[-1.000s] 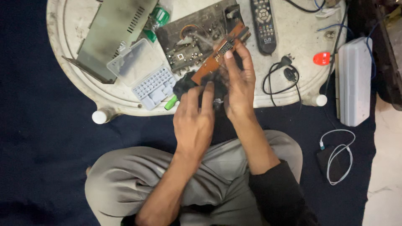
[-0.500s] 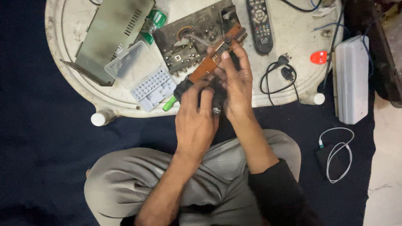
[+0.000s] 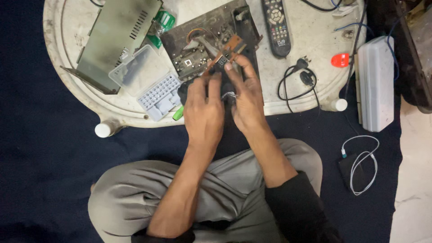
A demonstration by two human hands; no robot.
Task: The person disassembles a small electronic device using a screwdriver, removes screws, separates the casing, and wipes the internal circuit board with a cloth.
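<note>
Two hands work side by side over the near edge of the round white table (image 3: 67,90), above the crossed legs in grey trousers. The left hand (image 3: 204,114) lies knuckles-up, its fingers curled down onto a dark object that is mostly hidden beneath it — how firmly it grasps I cannot tell. The right hand (image 3: 245,101) is closed, fingertips pinching one narrow brown circuit board (image 3: 225,54), which juts up and away from the fingers toward the table's middle, tilted; a thin silvery wire shows between the two hands.

Just left of the hands on the table sits one green-handled tool tip (image 3: 177,113), then one grey bit holder (image 3: 159,96) with one clear plastic lid (image 3: 139,69) beside it. Beyond the hands lies one dark open chassis (image 3: 198,40) with wiring. Further left on the table — one grey metal cover (image 3: 114,36). To the right lie one black plug cable (image 3: 297,81) and, at the far edge, one black remote control (image 3: 275,24).
</note>
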